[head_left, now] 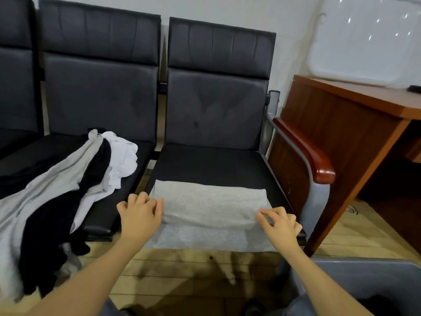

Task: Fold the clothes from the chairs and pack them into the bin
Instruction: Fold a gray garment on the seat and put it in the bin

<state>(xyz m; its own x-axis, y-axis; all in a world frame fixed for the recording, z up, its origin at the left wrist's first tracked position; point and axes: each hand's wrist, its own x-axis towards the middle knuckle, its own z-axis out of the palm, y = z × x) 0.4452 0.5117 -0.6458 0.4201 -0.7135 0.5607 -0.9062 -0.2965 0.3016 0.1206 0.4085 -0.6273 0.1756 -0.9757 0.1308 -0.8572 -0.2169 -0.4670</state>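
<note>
A light grey garment [209, 205] lies partly folded on the seat of the right black chair [216, 165], its lower layer hanging over the front edge. My left hand [139, 214] pinches the folded layer at its left end. At the right end my right hand [281, 223] grips the same folded edge. A heap of grey, black and white clothes [68, 183] is draped over the seat of the middle chair [100, 99] and spills down toward the floor. The rim of the grey bin [364, 270] shows at the bottom right.
A brown wooden desk [337, 124] stands right of the chairs, close to the red-brown armrest [303, 149]. A third black chair [16, 76] is at the far left. Yellowish tiled floor [193, 270] lies below the seats.
</note>
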